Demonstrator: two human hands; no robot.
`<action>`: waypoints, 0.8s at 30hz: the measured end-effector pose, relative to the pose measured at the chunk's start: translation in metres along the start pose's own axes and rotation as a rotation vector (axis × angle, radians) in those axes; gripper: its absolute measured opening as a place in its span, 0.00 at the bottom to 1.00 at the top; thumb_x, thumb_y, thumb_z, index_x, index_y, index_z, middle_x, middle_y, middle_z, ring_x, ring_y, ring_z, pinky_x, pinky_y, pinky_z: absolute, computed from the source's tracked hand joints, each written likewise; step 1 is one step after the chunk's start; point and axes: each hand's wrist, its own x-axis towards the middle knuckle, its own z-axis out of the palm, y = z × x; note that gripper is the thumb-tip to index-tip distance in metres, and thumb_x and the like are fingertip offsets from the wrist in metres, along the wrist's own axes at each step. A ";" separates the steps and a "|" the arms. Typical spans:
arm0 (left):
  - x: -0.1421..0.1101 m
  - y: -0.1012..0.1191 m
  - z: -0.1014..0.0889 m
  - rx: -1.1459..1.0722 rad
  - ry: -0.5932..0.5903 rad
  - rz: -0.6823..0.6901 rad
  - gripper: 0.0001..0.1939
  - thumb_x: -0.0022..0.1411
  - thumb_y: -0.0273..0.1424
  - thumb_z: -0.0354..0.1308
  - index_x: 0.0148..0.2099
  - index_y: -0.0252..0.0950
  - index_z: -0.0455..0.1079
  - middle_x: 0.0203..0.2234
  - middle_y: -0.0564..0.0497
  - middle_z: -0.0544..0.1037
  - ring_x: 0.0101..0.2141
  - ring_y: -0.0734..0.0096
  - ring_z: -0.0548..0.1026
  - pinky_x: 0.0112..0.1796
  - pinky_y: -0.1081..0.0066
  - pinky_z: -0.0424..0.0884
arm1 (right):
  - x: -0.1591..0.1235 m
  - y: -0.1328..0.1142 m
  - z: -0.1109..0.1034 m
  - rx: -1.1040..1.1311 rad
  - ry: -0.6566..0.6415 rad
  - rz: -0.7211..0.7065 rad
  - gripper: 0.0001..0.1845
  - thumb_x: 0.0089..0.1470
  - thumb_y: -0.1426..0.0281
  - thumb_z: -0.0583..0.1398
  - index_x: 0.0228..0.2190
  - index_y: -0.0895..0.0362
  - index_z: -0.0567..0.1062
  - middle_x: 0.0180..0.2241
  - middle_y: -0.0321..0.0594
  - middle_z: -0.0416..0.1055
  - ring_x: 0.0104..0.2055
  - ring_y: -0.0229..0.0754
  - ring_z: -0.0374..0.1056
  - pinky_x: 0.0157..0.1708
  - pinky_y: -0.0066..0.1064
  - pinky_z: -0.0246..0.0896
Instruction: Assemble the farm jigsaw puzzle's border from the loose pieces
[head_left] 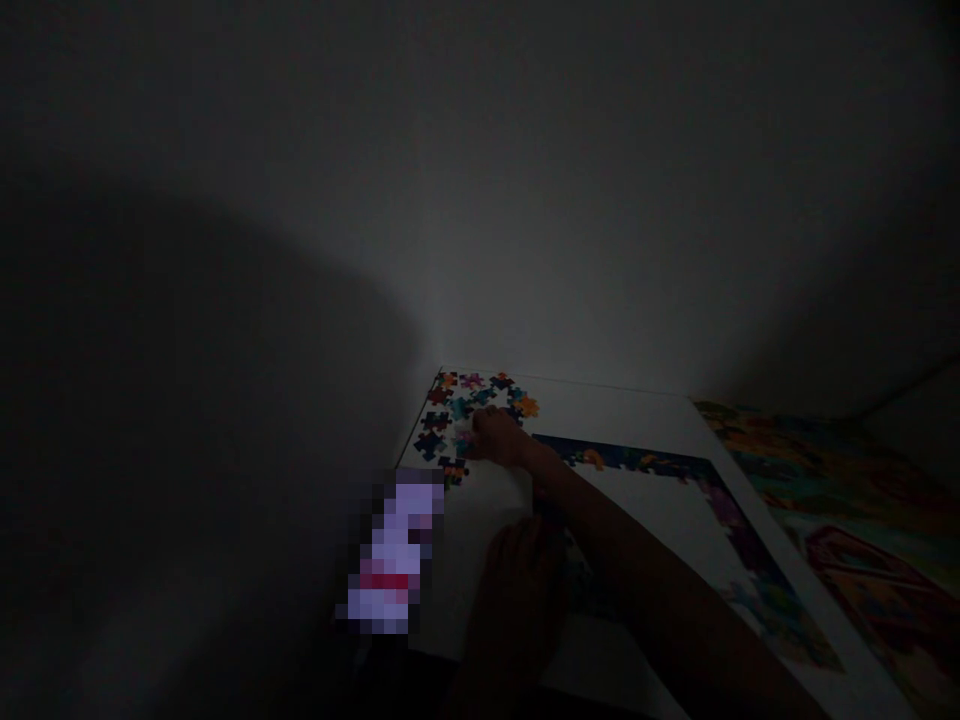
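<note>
In dim light, my right hand (498,436) reaches across to the far left of a white table (480,500). Its fingers are curled together over a pink and teal puzzle piece (463,440) and appear to pinch it; the fingertips are partly hidden. Several loose puzzle pieces (430,444) lie around that hand. Nearer to me, my left hand (521,560) lies with fingers stretched out by the left side of a partly joined puzzle border (637,458). My right forearm covers part of this border, whose inside shows bare white.
A brightly lit, blurred-out screen (394,555) stands at the table's left edge. To the right lies a large colourful picture sheet (847,520). Pale walls (562,200) rise behind and to the left of the table.
</note>
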 end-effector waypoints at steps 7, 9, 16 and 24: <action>0.001 0.001 0.002 0.029 0.035 0.005 0.18 0.62 0.24 0.56 0.54 0.39 0.68 0.54 0.45 0.72 0.54 0.55 0.69 0.54 0.51 0.70 | -0.030 0.051 0.007 0.764 0.093 -0.037 0.11 0.52 0.62 0.62 0.30 0.56 0.67 0.26 0.34 0.68 0.28 0.38 0.65 0.29 0.29 0.61; 0.002 0.003 0.002 0.053 0.038 -0.006 0.17 0.62 0.24 0.56 0.54 0.39 0.68 0.54 0.45 0.72 0.54 0.54 0.69 0.53 0.50 0.70 | -0.025 0.052 0.002 0.694 0.044 -0.025 0.09 0.53 0.63 0.62 0.31 0.57 0.70 0.27 0.36 0.71 0.29 0.39 0.68 0.31 0.30 0.63; 0.000 0.002 0.013 0.100 0.069 -0.033 0.19 0.63 0.25 0.54 0.56 0.42 0.67 0.53 0.45 0.72 0.53 0.55 0.69 0.53 0.51 0.69 | 0.060 0.024 -0.025 0.211 0.194 0.283 0.16 0.60 0.64 0.57 0.48 0.57 0.74 0.49 0.51 0.73 0.53 0.51 0.68 0.52 0.41 0.62; 0.001 -0.002 0.014 0.077 0.002 -0.018 0.18 0.67 0.35 0.57 0.58 0.40 0.66 0.54 0.44 0.70 0.51 0.57 0.71 0.51 0.52 0.70 | 0.108 0.004 -0.020 0.195 0.140 0.544 0.30 0.52 0.68 0.62 0.55 0.68 0.68 0.57 0.67 0.63 0.62 0.67 0.57 0.58 0.60 0.50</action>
